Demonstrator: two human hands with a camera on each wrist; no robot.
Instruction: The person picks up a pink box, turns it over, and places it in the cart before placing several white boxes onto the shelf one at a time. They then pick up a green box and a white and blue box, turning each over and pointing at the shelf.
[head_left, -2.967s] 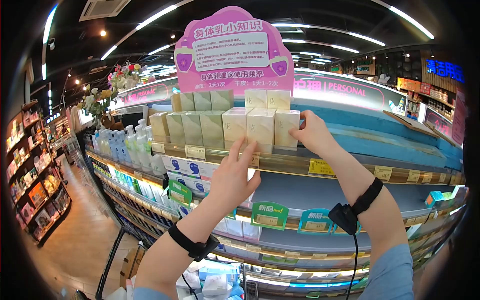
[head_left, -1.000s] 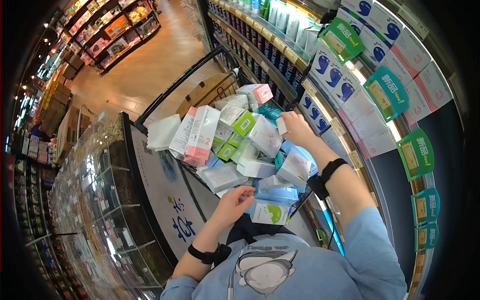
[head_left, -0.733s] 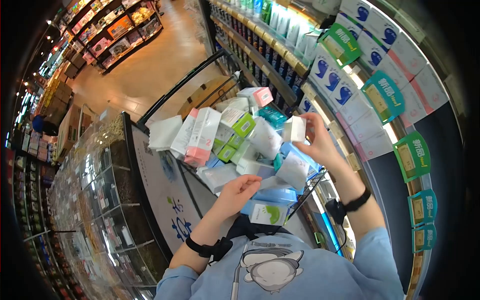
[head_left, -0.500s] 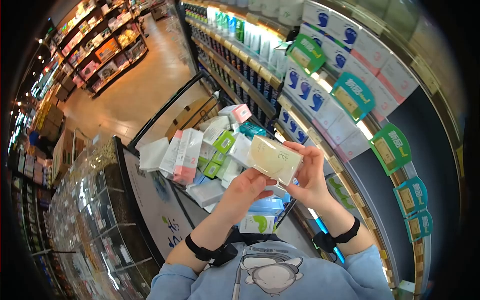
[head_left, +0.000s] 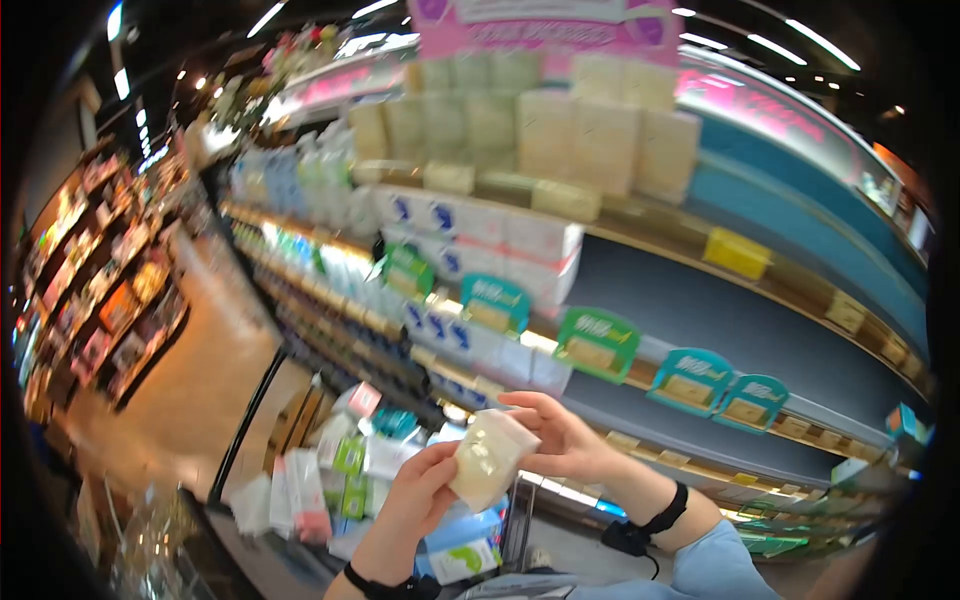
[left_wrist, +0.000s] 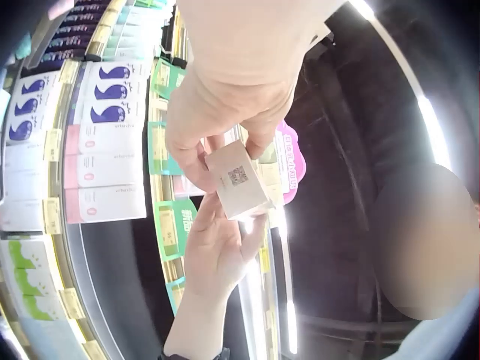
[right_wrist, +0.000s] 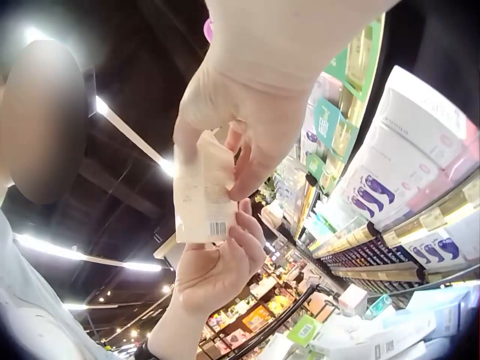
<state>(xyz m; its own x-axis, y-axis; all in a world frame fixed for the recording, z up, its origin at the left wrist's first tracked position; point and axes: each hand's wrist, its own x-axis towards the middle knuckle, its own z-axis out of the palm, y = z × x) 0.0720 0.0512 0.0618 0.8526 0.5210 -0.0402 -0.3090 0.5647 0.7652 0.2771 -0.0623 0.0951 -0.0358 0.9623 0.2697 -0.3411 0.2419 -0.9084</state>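
Observation:
Low in the head view, both hands hold a small cream-coloured carton [head_left: 492, 458] with a glossy wrap, tilted between them. My left hand [head_left: 408, 505] grips its lower end between thumb and fingers. At the opposite end, my right hand [head_left: 568, 440] pinches the carton, its index finger reaching along the top. A QR code shows on the carton's end [left_wrist: 236, 180] in the left wrist view. The right wrist view shows a barcode on its pale side [right_wrist: 206, 199]. Motion blurs the carton's print in the head view.
Behind the hands, the top shelf carries similar cream cartons [head_left: 605, 140] and green ones [head_left: 445, 130]. Lower shelves hold white boxes [head_left: 540, 250] and green sale tags [head_left: 597, 345]. A black-handled shopping cart [head_left: 245, 425] with a heap of boxes [head_left: 300, 495] stands at lower left.
The view has swung up from the cart to the shelves. Earlier my right hand held the carton over the heap; my left hand then joined it, and the carton has since been turned.

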